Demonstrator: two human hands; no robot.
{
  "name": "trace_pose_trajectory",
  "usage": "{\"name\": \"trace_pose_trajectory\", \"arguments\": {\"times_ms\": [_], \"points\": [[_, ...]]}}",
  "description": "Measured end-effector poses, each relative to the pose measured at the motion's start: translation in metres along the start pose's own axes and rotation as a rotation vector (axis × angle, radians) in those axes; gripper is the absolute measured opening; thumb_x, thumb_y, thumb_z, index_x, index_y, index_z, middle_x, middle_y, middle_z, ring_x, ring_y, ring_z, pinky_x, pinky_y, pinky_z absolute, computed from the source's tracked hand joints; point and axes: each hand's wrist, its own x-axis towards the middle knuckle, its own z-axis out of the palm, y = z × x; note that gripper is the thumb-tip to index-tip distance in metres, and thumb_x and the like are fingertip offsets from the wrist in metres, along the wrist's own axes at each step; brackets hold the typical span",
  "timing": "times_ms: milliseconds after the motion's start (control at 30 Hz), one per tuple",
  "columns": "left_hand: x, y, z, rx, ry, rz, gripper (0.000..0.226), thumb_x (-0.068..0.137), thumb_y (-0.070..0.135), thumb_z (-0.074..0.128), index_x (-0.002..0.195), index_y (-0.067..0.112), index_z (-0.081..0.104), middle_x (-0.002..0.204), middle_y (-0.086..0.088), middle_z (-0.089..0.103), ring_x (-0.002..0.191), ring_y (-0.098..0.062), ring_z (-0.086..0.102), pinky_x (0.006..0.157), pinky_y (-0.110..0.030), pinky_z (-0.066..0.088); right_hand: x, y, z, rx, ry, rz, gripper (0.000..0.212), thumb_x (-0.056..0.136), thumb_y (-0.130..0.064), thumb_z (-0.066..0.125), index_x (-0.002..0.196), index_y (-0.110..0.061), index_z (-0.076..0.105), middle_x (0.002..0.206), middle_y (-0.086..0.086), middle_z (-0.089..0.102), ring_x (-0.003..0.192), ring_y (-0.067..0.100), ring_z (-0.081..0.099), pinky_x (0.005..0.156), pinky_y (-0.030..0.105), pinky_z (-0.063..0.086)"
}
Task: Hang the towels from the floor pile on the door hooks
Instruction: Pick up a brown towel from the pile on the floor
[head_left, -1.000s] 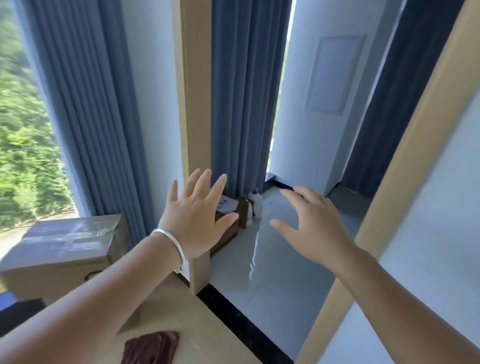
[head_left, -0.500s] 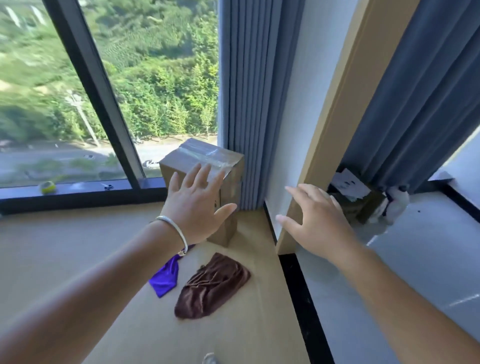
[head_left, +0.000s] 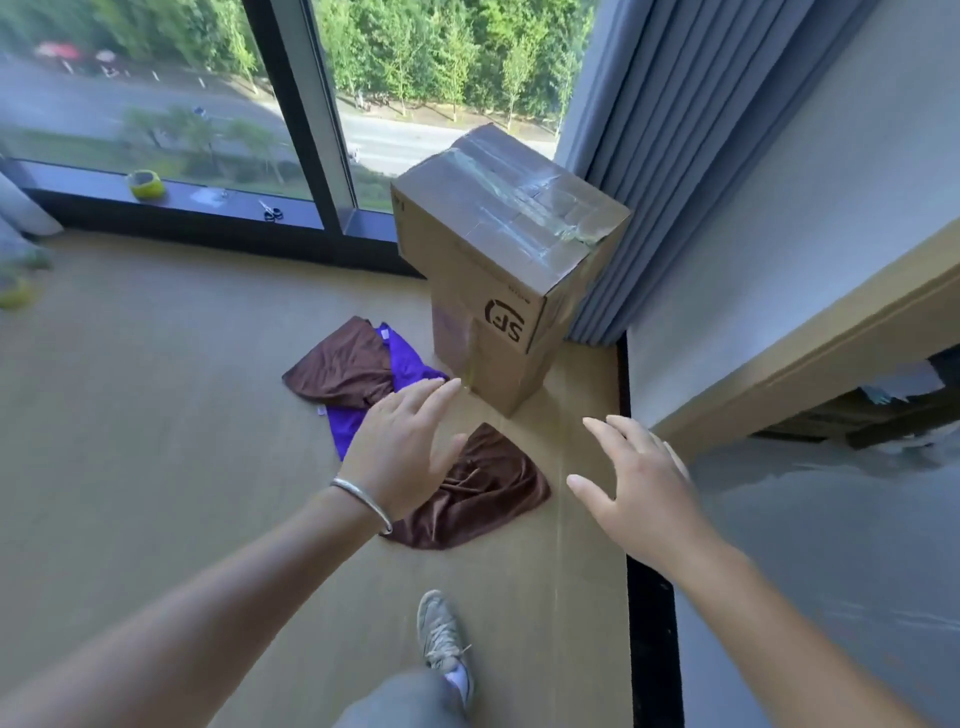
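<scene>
Both my left hand (head_left: 402, 447) and right hand (head_left: 636, 486) hover spread and empty over the towels (head_left: 483, 491) at frame centre, which look soft, light and floppy, so I'd pinch a bunched fold.

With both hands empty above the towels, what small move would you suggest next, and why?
Probably lower the left hand onto the near brown towel and grip it: that towel lies directly under it, while the right hand hovers open beside it, over bare floor.
</scene>
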Motion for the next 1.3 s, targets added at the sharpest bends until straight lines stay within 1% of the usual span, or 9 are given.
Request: {"name": "trace_pose_trajectory", "arguments": {"times_ms": [134,401,534,634,734,935,1068,1202,1302], "points": [[0.009,-0.054,0.097,-0.055,-0.114,-0.057,0.053,0.083,0.031,0.065,0.131,0.011,0.055,0.128,-0.006,0.06,0.115,-0.024,0.058,0.095,-0.033,0.045,0.054,0.024,0.093,0.009,-0.119,0.024,0.063,0.089,-0.051,0.055,0.145,-0.031,0.034,0.149,-0.004,0.034,0.138,0.013,0.028,0.117,0.038,0.016],[0.012,-0.15,0.326,-0.107,-0.301,-0.182,0.044,0.082,0.022,0.071,0.123,0.013,0.061,0.117,-0.004,0.066,0.1,-0.027,0.064,0.081,-0.031,0.05,0.143,0.107,0.321,-0.039,-0.341,-0.015,0.064,0.09,-0.051,0.051,0.148,-0.031,0.03,0.151,-0.005,0.032,0.139,0.013,0.026,0.116,0.036,0.02],[0.044,-0.197,0.463,-0.067,-0.314,-0.156,0.043,0.088,0.024,0.061,0.13,0.015,0.057,0.126,-0.005,0.062,0.112,-0.027,0.059,0.091,-0.036,0.047,0.193,0.166,0.445,-0.115,-0.399,-0.049,0.065,0.089,-0.051,0.051,0.147,-0.032,0.03,0.151,-0.004,0.032,0.139,0.016,0.027,0.115,0.038,0.021],[0.078,-0.225,0.55,-0.028,-0.348,-0.144,0.043,0.09,0.029,0.055,0.132,0.017,0.054,0.127,-0.006,0.06,0.113,-0.029,0.057,0.09,-0.039,0.047,0.226,0.213,0.52,-0.165,-0.425,-0.049,0.064,0.088,-0.051,0.053,0.145,-0.031,0.033,0.151,-0.003,0.033,0.138,0.018,0.029,0.114,0.04,0.024],[0.121,-0.248,0.628,0.062,-0.412,-0.117,0.046,0.092,0.034,0.051,0.137,0.026,0.047,0.136,0.0,0.052,0.12,-0.024,0.051,0.094,-0.036,0.042,0.257,0.256,0.583,-0.169,-0.449,-0.012,0.061,0.088,-0.049,0.055,0.142,-0.029,0.036,0.148,-0.002,0.036,0.135,0.021,0.034,0.107,0.037,0.034],[0.211,-0.27,0.735,0.191,-0.535,-0.034,0.054,0.09,0.034,0.051,0.142,0.033,0.034,0.145,0.004,0.038,0.128,-0.022,0.04,0.093,-0.035,0.041,0.313,0.307,0.663,-0.065,-0.394,0.342,0.067,0.082,-0.054,0.064,0.135,-0.022,0.038,0.132,0.002,0.046,0.121,0.025,0.049,0.088,0.037,0.045],[0.237,-0.275,0.777,0.296,-0.604,0.063,0.077,0.085,0.041,0.061,0.148,0.033,0.017,0.15,0.002,0.025,0.137,-0.022,0.029,0.099,-0.043,0.043,0.33,0.317,0.689,-0.222,-0.358,0.244,0.056,0.077,-0.053,0.07,0.115,-0.023,0.041,0.12,0.001,0.047,0.114,0.024,0.05,0.082,0.036,0.046],[0.245,-0.279,0.786,0.398,-0.561,0.1,0.071,0.077,0.048,0.071,0.135,0.029,0.037,0.131,0.0,0.044,0.121,-0.022,0.043,0.087,-0.039,0.046,0.331,0.314,0.696,-0.17,-0.392,0.243,0.051,0.082,-0.025,0.071,0.119,-0.019,0.036,0.12,0.004,0.047,0.11,0.026,0.055,0.082,0.034,0.045],[0.246,-0.278,0.781,0.461,-0.6,0.067,0.044,0.081,0.047,0.068,0.117,0.026,0.052,0.118,0.001,0.058,0.112,-0.022,0.054,0.081,-0.034,0.039,0.327,0.308,0.695,-0.167,-0.407,0.303,0.02,0.087,-0.009,0.054,0.096,-0.019,0.039,0.109,0.008,0.061,0.101,0.029,0.062,0.072,0.03,0.042]]}}
